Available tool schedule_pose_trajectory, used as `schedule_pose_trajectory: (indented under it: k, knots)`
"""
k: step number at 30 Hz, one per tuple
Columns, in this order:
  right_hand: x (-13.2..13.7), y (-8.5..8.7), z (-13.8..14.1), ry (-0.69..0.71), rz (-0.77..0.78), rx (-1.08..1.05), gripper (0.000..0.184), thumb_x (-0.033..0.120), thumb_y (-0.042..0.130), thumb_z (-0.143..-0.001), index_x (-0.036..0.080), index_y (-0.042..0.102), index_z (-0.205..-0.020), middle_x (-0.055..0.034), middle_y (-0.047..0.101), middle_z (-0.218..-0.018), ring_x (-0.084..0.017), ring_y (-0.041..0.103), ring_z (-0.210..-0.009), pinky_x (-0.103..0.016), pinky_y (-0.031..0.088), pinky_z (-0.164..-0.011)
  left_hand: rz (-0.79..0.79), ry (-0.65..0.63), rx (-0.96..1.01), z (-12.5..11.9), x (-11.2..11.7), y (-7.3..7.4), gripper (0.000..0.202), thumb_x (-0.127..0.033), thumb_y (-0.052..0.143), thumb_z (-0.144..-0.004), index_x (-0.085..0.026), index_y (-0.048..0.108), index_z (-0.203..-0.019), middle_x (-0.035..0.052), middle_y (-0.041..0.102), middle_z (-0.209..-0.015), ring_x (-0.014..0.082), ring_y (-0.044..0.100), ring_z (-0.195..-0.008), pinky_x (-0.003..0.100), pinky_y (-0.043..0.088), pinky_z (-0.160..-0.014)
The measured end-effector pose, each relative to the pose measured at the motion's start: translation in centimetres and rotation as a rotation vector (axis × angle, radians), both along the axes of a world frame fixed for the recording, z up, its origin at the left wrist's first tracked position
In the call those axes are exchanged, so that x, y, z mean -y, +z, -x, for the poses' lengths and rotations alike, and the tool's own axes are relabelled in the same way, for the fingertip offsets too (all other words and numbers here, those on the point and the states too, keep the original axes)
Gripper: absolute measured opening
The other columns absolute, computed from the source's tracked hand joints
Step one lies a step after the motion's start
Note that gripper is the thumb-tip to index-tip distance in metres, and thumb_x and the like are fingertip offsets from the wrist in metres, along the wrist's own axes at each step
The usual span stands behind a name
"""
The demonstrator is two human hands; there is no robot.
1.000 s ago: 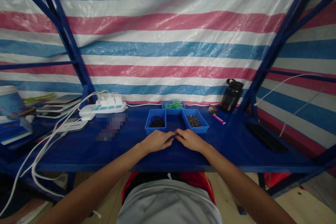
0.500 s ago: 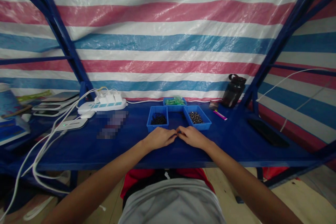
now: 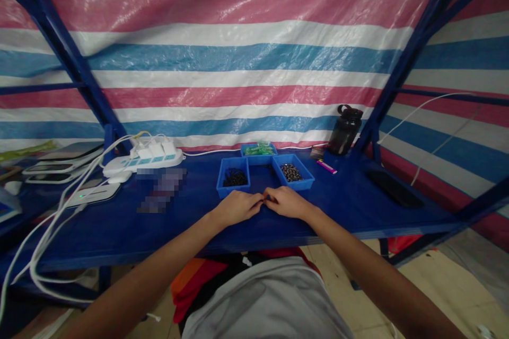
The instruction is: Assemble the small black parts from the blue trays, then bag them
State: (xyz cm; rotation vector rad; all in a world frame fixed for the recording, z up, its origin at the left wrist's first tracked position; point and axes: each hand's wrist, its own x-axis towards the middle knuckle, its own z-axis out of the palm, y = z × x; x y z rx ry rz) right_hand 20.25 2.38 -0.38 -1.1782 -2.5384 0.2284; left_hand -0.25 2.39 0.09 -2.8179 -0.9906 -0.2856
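Note:
Above the front of the blue table, my left hand (image 3: 238, 207) and my right hand (image 3: 289, 203) meet fingertip to fingertip. Both are closed in a pinch; whatever small thing they hold is hidden by the fingers. Just beyond my left hand stands a blue tray (image 3: 222, 189) of small black parts (image 3: 234, 177). Another blue tray (image 3: 305, 185), with small shiny metal-and-dark pieces (image 3: 291, 172), sits beyond my right hand. Farther back, a third blue tray (image 3: 258, 159) contains green packets (image 3: 259, 149).
A white power strip (image 3: 145, 161) with chargers and white cables (image 3: 43, 238) occupies the left side, near stacked phones (image 3: 59, 161). To the right are a dark bottle (image 3: 344, 131), a purple lighter-like item (image 3: 326, 166) and a black flat object (image 3: 393, 188). Blue frame posts flank the table.
The camera view has turned slightly, so the table and trays sit a little farther left in the picture. My hands stay pinched together in nearly the same place.

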Motion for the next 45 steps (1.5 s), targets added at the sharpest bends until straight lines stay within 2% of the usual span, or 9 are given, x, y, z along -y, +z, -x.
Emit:
schedule_pose_trajectory:
  k: [7, 16, 23, 32, 39, 45]
  knots:
    - [0.21, 0.23, 0.05, -0.008, -0.014, 0.016, 0.011, 0.026, 0.052, -0.09, 0.019, 0.059, -0.093, -0.0006, 0.064, -0.071, -0.014, 0.06, -0.067, -0.023, 0.033, -0.061, 0.013, 0.019, 0.05, 0.09, -0.22, -0.15, 0.021, -0.03, 0.041, -0.094, -0.02, 0.057, -0.104, 0.003, 0.067, -0.076, 0.0174, 0.066, -0.072, 0.023, 0.046, -0.064]
    - [0.08, 0.32, -0.13, 0.018, 0.033, -0.043, 0.007, 0.025, 0.053, -0.088, 0.019, 0.057, -0.088, 0.0018, 0.062, -0.066, -0.012, 0.056, -0.061, -0.022, 0.032, -0.058, 0.017, 0.062, 0.052, 0.09, -0.32, -0.12, 0.022, -0.028, 0.041, -0.093, -0.023, 0.058, -0.107, 0.0019, 0.067, -0.076, 0.0171, 0.065, -0.071, 0.022, 0.044, -0.062]
    - [0.18, 0.37, -0.22, 0.027, 0.061, -0.079, 0.007, 0.024, 0.052, -0.088, 0.019, 0.057, -0.087, 0.0018, 0.062, -0.065, -0.012, 0.056, -0.059, -0.022, 0.034, -0.058, 0.028, 0.073, 0.045, 0.07, -0.15, 0.02, 0.019, -0.028, 0.044, -0.092, -0.022, 0.058, -0.103, 0.0016, 0.066, -0.074, 0.0171, 0.065, -0.071, 0.022, 0.045, -0.063]
    - [0.17, 0.2, -0.16, 0.016, 0.004, -0.059, 0.014, 0.028, 0.045, -0.094, 0.02, 0.056, -0.09, 0.0012, 0.062, -0.068, -0.013, 0.058, -0.063, -0.022, 0.034, -0.06, 0.033, 0.086, 0.006, 0.12, -0.08, -0.05, 0.021, -0.032, 0.042, -0.093, -0.02, 0.057, -0.099, 0.0048, 0.067, -0.076, 0.0207, 0.066, -0.071, 0.026, 0.047, -0.063]
    - [-0.12, 0.12, -0.14, 0.048, -0.05, 0.01, 0.02, 0.033, 0.041, -0.096, 0.02, 0.055, -0.091, -0.0009, 0.063, -0.072, -0.015, 0.06, -0.066, -0.024, 0.033, -0.06, 0.046, 0.052, 0.004, 0.16, -0.14, -0.24, 0.021, -0.033, 0.04, -0.094, -0.021, 0.056, -0.096, 0.0038, 0.066, -0.076, 0.0215, 0.066, -0.071, 0.026, 0.046, -0.061]
    - [-0.54, 0.43, 0.01, 0.132, -0.091, 0.157, 0.023, 0.034, 0.041, -0.096, 0.018, 0.056, -0.092, -0.0049, 0.066, -0.077, -0.017, 0.062, -0.069, -0.025, 0.033, -0.061, 0.075, 0.093, 0.01, 0.12, -0.43, -0.55, 0.018, -0.031, 0.042, -0.093, -0.019, 0.055, -0.093, 0.0034, 0.066, -0.075, 0.0194, 0.065, -0.071, 0.024, 0.044, -0.062]
